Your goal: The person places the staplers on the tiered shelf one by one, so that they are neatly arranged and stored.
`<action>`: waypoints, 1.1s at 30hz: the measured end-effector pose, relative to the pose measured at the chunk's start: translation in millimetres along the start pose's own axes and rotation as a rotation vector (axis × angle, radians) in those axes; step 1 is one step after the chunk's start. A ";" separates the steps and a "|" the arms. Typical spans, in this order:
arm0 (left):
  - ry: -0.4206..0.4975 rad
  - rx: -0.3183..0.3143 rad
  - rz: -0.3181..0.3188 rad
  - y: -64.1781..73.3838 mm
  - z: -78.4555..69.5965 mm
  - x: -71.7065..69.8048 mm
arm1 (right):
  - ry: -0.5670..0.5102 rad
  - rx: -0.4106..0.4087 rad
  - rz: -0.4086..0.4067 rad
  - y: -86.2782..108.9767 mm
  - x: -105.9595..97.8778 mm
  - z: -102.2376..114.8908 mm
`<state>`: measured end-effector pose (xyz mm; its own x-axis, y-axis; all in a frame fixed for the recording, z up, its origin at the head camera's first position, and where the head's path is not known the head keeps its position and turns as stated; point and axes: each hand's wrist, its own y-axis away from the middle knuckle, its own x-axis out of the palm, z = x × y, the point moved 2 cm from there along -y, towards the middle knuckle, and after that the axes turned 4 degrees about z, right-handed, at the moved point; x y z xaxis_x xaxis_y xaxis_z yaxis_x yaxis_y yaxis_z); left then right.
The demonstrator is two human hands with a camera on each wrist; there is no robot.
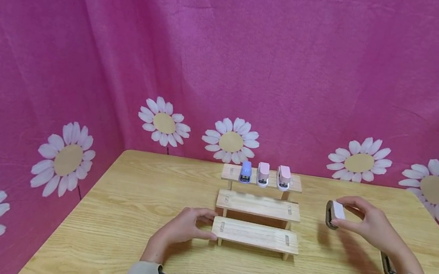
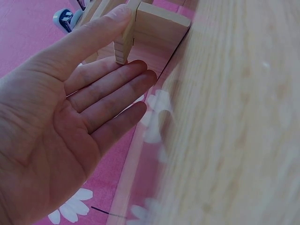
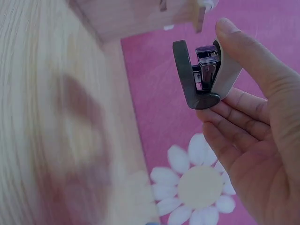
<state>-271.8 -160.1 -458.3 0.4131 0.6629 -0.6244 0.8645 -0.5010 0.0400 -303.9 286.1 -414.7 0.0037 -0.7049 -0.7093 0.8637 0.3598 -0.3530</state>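
Note:
My right hand [image 1: 366, 221] pinches a small white stapler [image 1: 337, 210] with a dark grey base, above the table to the right of a three-step wooden shelf [image 1: 258, 205]. In the right wrist view, the stapler's metal inside [image 3: 206, 68] shows between its two halves. At the left end of the shelf's lowest step [image 1: 256, 235], my left hand [image 1: 185, 224] holds the board with the thumb at its front edge and fingers toward the back. One blue stapler [image 1: 246, 172] and two pink staplers, the middle one [image 1: 262, 174] and the right one [image 1: 283, 177], stand in a row on the top step.
The shelf stands on a light wooden table [image 1: 130, 190]. A dark-rimmed object [image 1: 387, 265] is partly hidden behind my right wrist. Behind the table hangs a pink cloth [image 1: 280, 70] with daisies, which continues along the left side.

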 end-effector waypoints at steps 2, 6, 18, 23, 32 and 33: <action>0.001 0.000 -0.001 0.4 -0.2 0.0 | -0.011 -0.015 -0.003 -0.9 -0.2 8.9; -0.006 0.002 0.003 0.6 -0.7 -1.2 | -0.027 -0.025 -0.006 -2.9 1.2 26.6; 0.000 0.003 0.005 0.0 -0.7 -0.9 | 0.006 -0.105 -0.023 -12.3 18.7 71.4; 0.005 0.001 0.004 1.0 -0.5 -1.1 | 0.001 -0.128 -0.005 -18.7 28.8 82.6; 0.013 0.002 0.008 0.9 -1.9 -0.9 | 0.010 -0.158 0.027 -30.1 45.4 97.7; 0.012 0.002 0.008 0.9 -2.0 -1.0 | 0.012 -0.160 0.030 -31.5 47.5 99.9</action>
<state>-270.9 -160.1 -456.1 0.4232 0.6657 -0.6146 0.8607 -0.5072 0.0432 -280.6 180.2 -376.3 0.0210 -0.6854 -0.7279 0.7722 0.4736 -0.4236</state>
